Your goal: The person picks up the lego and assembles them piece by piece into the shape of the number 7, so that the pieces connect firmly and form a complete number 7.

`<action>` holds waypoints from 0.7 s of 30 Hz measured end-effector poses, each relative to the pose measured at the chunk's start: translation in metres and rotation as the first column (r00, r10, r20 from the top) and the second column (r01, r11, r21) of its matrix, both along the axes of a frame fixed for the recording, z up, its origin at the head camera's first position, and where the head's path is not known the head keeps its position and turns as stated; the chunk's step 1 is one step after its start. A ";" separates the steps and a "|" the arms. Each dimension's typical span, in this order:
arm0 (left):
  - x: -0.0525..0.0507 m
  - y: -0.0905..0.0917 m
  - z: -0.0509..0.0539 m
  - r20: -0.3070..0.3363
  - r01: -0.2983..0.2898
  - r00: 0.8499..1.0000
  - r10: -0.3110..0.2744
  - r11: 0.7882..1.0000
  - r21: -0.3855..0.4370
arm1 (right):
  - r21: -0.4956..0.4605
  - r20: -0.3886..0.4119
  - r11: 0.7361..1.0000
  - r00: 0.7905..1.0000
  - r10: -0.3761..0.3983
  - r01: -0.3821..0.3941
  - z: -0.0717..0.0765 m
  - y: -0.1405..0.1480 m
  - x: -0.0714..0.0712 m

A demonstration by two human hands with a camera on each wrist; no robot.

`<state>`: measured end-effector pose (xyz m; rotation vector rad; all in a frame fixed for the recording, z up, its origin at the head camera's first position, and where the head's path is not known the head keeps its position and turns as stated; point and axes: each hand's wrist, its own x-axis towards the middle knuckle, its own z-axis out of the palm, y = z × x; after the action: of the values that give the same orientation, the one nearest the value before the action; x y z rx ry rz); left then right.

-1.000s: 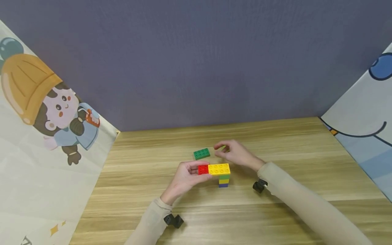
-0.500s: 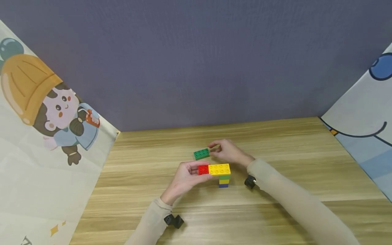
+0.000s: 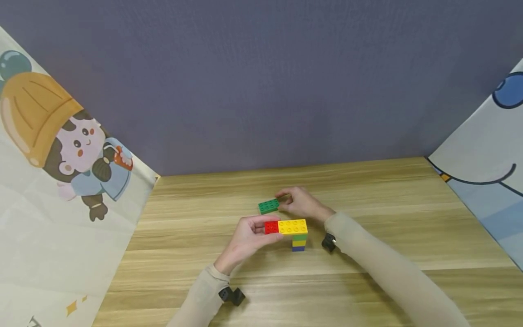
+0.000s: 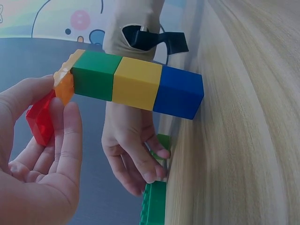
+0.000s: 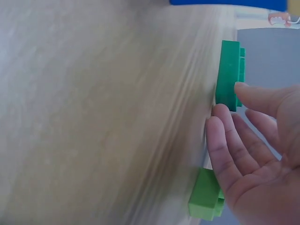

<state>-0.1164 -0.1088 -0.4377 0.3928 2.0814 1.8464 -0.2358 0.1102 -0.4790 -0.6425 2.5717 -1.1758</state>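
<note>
My left hand (image 3: 247,236) grips a joined brick structure at its red brick (image 3: 271,227). A long yellow brick (image 3: 292,226) tops it. Below the yellow one's right end, a green block (image 4: 96,75), a yellow block (image 4: 137,83) and a blue block (image 4: 180,93) form a column. Whether the column touches the table, I cannot tell. Beyond it lies a dark green brick (image 3: 268,206), studs up. My right hand (image 3: 300,202) is at that brick's right end, fingers loosely bent and thumb apart, not closed round it. A light green brick (image 5: 205,194) lies by the right hand's fingers, mostly hidden in the head view.
The wooden table (image 3: 196,268) ends at a grey-purple wall (image 3: 261,91) at the back. Printed cartoon panels (image 3: 53,181) flank it on both sides. A small black camera (image 3: 232,296) sits on each wrist.
My right hand has moved left to the dark green brick's end, slowing in the last half second. My left hand and the structure have stayed nearly still.
</note>
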 end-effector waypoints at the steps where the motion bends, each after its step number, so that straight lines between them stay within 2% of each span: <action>1: 0.000 0.000 0.000 -0.001 0.001 1.000 -0.001 1.000 0.000 | -0.003 -0.001 1.000 1.000 0.003 -0.003 -0.001 0.000 0.000; 9: 0.001 0.000 0.000 0.003 -0.005 1.000 0.005 1.000 0.005 | -0.014 -0.002 1.000 1.000 0.005 -0.005 -0.005 -0.002 -0.003; 16: 0.001 0.000 0.001 0.004 -0.007 1.000 0.007 1.000 0.006 | -0.009 -0.031 1.000 0.999 0.018 -0.018 -0.005 -0.003 -0.001; 21: 0.001 0.000 0.001 0.004 -0.005 1.000 0.005 1.000 0.009 | -0.026 -0.023 0.999 1.000 0.020 -0.021 -0.004 -0.002 -0.001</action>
<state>-0.1155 -0.1091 -0.4367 0.3862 2.0749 1.8585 -0.2369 0.1080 -0.4831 -0.6902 2.5660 -1.2048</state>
